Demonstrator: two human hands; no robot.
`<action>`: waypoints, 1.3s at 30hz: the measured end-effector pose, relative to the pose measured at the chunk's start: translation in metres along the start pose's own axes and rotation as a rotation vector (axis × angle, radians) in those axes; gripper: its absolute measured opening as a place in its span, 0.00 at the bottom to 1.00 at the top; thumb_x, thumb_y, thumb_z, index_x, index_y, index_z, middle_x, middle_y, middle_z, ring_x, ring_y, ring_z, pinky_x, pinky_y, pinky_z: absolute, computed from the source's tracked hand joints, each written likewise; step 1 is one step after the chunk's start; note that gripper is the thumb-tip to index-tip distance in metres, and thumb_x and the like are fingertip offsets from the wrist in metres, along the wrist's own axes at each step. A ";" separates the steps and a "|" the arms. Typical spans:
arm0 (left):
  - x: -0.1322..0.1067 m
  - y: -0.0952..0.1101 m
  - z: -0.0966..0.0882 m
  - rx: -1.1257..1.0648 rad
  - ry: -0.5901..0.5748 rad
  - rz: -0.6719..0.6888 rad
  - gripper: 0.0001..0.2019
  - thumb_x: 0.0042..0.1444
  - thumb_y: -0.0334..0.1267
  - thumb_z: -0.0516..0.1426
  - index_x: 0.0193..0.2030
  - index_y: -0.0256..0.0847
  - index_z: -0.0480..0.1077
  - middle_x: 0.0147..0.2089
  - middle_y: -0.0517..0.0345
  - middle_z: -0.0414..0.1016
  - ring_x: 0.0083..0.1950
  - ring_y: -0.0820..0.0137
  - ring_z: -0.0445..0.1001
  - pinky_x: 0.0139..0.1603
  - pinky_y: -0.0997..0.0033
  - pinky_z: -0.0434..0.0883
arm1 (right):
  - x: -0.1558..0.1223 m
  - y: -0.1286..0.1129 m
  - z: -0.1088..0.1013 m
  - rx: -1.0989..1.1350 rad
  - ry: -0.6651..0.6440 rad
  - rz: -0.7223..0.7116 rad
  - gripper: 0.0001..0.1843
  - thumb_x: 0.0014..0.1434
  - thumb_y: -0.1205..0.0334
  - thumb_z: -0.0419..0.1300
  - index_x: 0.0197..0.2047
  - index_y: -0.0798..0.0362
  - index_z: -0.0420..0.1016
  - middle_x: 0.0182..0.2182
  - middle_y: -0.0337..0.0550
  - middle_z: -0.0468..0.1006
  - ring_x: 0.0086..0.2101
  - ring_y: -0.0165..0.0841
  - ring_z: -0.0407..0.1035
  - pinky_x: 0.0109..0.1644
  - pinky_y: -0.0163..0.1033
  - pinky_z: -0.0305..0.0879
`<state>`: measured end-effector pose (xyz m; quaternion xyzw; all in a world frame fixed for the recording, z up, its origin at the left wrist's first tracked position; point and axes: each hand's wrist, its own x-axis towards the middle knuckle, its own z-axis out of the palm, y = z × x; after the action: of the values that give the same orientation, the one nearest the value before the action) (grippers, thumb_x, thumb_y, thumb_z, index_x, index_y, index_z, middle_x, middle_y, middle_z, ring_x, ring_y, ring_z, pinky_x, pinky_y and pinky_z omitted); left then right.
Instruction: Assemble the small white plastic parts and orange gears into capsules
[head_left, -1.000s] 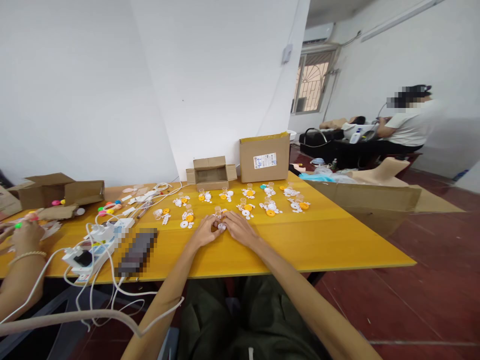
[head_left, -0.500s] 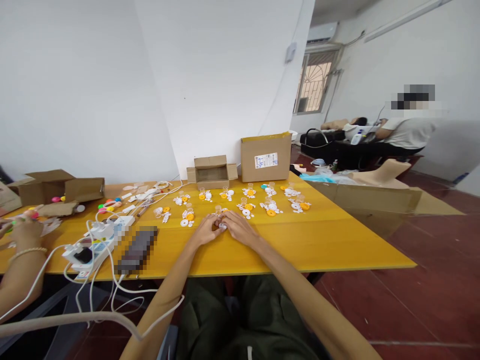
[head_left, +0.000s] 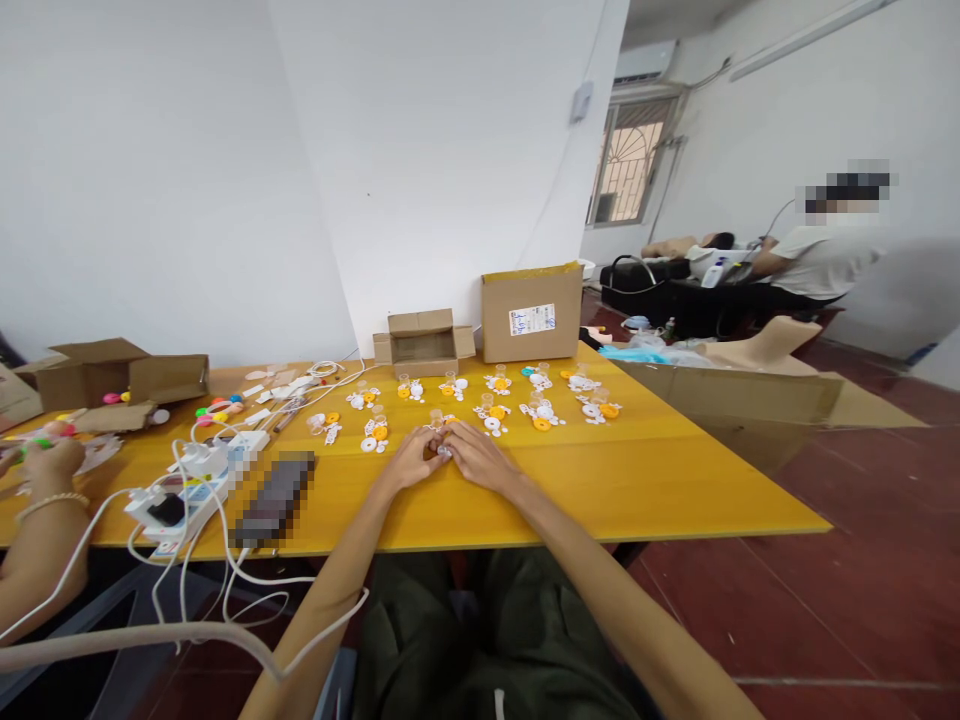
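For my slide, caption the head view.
Bare left hand and right hand hold a small pale plastic piece over a glossy yellow table.

Head-height view, forward and down over hands (head_left: 480, 456)

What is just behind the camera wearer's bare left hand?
Behind the left hand, a small clear plastic cup and edges of small white plastic pieces show. Anything directly under the hand, or lower behind its fingers, is covered from this view.

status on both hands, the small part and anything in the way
Left hand and right hand together, pinching small part. Part mostly hidden. Loose parts just beyond; power strip off left, apart from hands.
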<state>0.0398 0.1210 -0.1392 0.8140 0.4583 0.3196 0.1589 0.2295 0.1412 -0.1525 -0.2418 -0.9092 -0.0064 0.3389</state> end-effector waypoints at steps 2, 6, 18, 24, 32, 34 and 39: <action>0.000 -0.001 0.000 -0.003 -0.004 0.001 0.08 0.59 0.44 0.58 0.39 0.43 0.72 0.35 0.58 0.71 0.40 0.65 0.69 0.50 0.62 0.69 | 0.000 -0.001 0.000 -0.008 0.001 0.010 0.14 0.62 0.75 0.52 0.45 0.50 0.72 0.48 0.48 0.75 0.50 0.38 0.68 0.55 0.45 0.67; 0.000 -0.003 0.001 -0.009 -0.001 0.001 0.09 0.59 0.45 0.58 0.39 0.43 0.72 0.35 0.58 0.71 0.40 0.65 0.69 0.50 0.61 0.69 | -0.001 -0.001 0.001 -0.021 0.000 0.016 0.14 0.61 0.75 0.52 0.44 0.50 0.73 0.48 0.48 0.75 0.50 0.38 0.68 0.56 0.46 0.67; 0.000 0.000 -0.001 0.005 -0.012 -0.012 0.09 0.59 0.45 0.58 0.38 0.42 0.71 0.34 0.58 0.71 0.40 0.65 0.69 0.50 0.62 0.69 | 0.000 -0.003 0.001 -0.011 0.041 0.030 0.16 0.60 0.75 0.52 0.46 0.49 0.73 0.48 0.48 0.75 0.50 0.39 0.68 0.55 0.46 0.68; -0.001 0.000 -0.001 -0.001 0.007 -0.005 0.10 0.59 0.46 0.58 0.37 0.42 0.70 0.34 0.58 0.71 0.40 0.65 0.69 0.49 0.62 0.69 | 0.001 -0.005 -0.002 -0.029 0.057 0.041 0.17 0.60 0.75 0.51 0.47 0.49 0.73 0.49 0.49 0.76 0.51 0.39 0.69 0.56 0.47 0.67; 0.000 0.004 -0.002 0.003 -0.006 -0.002 0.06 0.58 0.42 0.59 0.35 0.42 0.69 0.34 0.58 0.71 0.40 0.66 0.69 0.49 0.62 0.69 | 0.002 -0.005 -0.002 -0.021 -0.012 0.055 0.16 0.60 0.76 0.52 0.45 0.49 0.73 0.48 0.48 0.75 0.50 0.38 0.68 0.55 0.45 0.67; 0.000 0.003 -0.002 0.005 -0.004 -0.004 0.06 0.58 0.42 0.59 0.35 0.42 0.69 0.34 0.58 0.71 0.40 0.65 0.69 0.49 0.62 0.69 | 0.002 -0.004 -0.002 -0.013 -0.017 0.064 0.16 0.60 0.75 0.52 0.45 0.49 0.73 0.49 0.48 0.75 0.50 0.38 0.68 0.55 0.45 0.67; 0.001 0.003 -0.002 0.000 -0.002 0.001 0.06 0.57 0.41 0.59 0.34 0.42 0.68 0.34 0.58 0.70 0.39 0.66 0.68 0.48 0.62 0.68 | 0.001 -0.003 0.000 0.004 0.009 0.084 0.15 0.62 0.74 0.52 0.48 0.50 0.72 0.51 0.49 0.74 0.52 0.38 0.67 0.56 0.45 0.66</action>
<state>0.0406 0.1199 -0.1360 0.8146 0.4577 0.3189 0.1591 0.2278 0.1392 -0.1514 -0.2791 -0.8968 0.0083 0.3433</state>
